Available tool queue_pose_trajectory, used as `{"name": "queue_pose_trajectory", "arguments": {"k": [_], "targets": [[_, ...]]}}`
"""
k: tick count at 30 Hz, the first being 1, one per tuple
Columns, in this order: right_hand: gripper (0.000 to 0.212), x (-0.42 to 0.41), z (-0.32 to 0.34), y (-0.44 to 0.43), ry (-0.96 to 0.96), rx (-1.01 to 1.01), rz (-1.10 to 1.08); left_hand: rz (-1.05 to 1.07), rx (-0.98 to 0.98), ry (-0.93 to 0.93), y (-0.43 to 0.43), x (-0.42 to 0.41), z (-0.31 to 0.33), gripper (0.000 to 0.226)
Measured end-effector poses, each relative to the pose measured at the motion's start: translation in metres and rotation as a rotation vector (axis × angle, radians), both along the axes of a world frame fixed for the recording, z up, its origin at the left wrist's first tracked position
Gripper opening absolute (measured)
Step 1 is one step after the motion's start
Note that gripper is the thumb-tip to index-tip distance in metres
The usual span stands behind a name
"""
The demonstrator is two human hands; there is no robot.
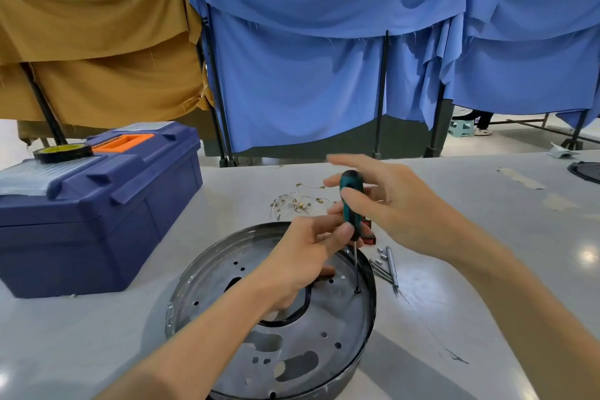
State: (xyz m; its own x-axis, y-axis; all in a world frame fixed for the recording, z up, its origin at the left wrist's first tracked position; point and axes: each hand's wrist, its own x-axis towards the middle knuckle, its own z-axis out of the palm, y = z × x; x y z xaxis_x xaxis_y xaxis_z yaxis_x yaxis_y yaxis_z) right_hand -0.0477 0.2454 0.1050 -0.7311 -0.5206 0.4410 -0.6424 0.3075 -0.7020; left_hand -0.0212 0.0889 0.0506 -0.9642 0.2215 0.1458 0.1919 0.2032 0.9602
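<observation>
A round grey metal pan [311, 354] with several holes lies on the table in front of me. A screwdriver with a green and black handle [351, 204] stands upright, its tip on a screw [357, 290] near the pan's right rim. My right hand [389, 204] holds the handle's top between thumb and fingers, the other fingers spread. My left hand [302, 256] pinches the handle's lower end, above the pan's middle.
A blue toolbox [97, 204] with an orange latch and a tape roll [63, 152] on top stands at the left. Loose wires with small terminals [295, 201] lie behind the pan. Metal bits and rods [388, 265] lie right of it. Blue and brown cloths hang behind.
</observation>
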Motion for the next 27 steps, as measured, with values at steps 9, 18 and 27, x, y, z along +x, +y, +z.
{"name": "queue_pose_trajectory", "arguments": {"k": [9,18,27], "targets": [[0.056,0.004,-0.005,-0.007,0.360,-0.044,-0.411,0.001,-0.055,0.017,0.004,-0.003,-0.002,0.016],[0.014,-0.003,-0.003,0.009,0.188,-0.145,-0.080,-0.045,-0.039,-0.027,0.003,0.000,-0.002,0.016],[0.053,0.001,-0.008,-0.012,0.628,0.062,-0.545,-0.064,-0.023,-0.021,0.004,0.002,-0.001,0.024]]}}
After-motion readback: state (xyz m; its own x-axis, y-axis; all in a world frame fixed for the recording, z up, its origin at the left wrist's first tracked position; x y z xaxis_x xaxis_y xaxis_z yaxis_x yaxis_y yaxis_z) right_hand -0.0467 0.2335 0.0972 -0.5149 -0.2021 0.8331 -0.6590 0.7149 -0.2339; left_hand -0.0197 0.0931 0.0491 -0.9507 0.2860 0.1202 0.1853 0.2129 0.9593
